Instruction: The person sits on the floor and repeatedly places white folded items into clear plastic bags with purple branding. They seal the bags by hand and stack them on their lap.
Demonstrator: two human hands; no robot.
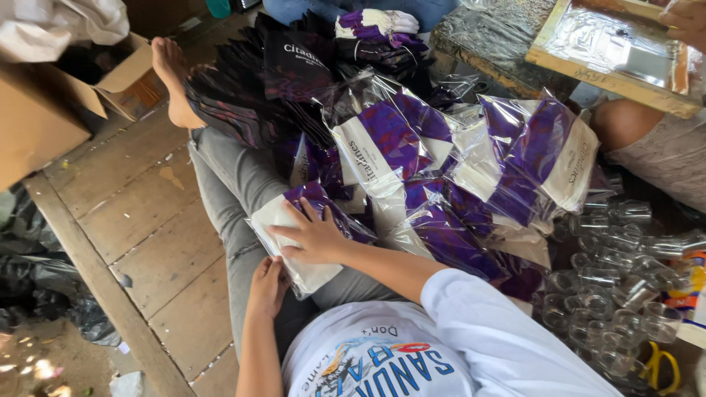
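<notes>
Underneath everything, a wooden plank floor (147,220) is seen, on which the person is seated with grey-trousered legs (235,184) stretched forward and a bare foot (173,77) near the far edge. A brown cardboard box (44,110) is placed at the upper left, with its flap open toward the foot, and crumpled black plastic sheeting (44,279) is spread beside the floor at the lower left. A large heap of purple-and-white items in clear plastic bags (471,169) is piled to the right of the legs, and darker folded items (272,81) are stacked beyond it. A cluster of small clear glasses (610,279) is gathered at the lower right, just beside the heap. At the upper right, a wooden-framed tray (610,51) lined with shiny film is held by another person's hand (687,20), whose knee (625,121) is seen below it.

One bagged purple-and-white packet (301,235) is laid across the person's lap, against the heap's near edge. The right hand (316,235) is pressed flat on top of this packet, with fingers spread and open. The left hand (266,287) is placed at the packet's near lower edge, fingers curled against the plastic; whether the edge is actually gripped cannot be told from this view. A pair of yellow-handled scissors (658,364) is lying at the bottom right, beside the glasses.
</notes>
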